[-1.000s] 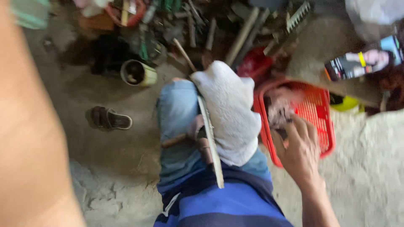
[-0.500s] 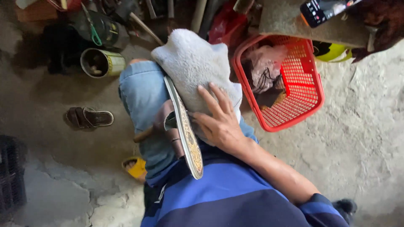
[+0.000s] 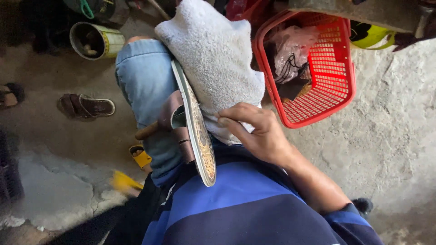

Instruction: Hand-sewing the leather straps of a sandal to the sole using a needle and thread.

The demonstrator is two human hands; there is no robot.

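A brown sandal [image 3: 195, 131] stands on its edge between my knees, its worn patterned sole facing right and its brown straps facing left. A grey towel [image 3: 213, 54] is draped over my right knee, right against the sole. My right hand [image 3: 256, 134] rests on the towel's near edge, fingers curled and pinching the cloth beside the sole. A wooden handle [image 3: 146, 132] pokes out from under the straps. My left hand is out of view.
A red plastic basket [image 3: 318, 115] holding a plastic bag and small items stands on the concrete to the right. An open tin can [image 3: 93, 41] lies at upper left. Another sandal [image 3: 86, 106] and a small yellow object [image 3: 141, 158] lie on the floor at left.
My right hand left the red basket and came to the towel, then slid down to its near edge and curled its fingers. The view tilted downward.
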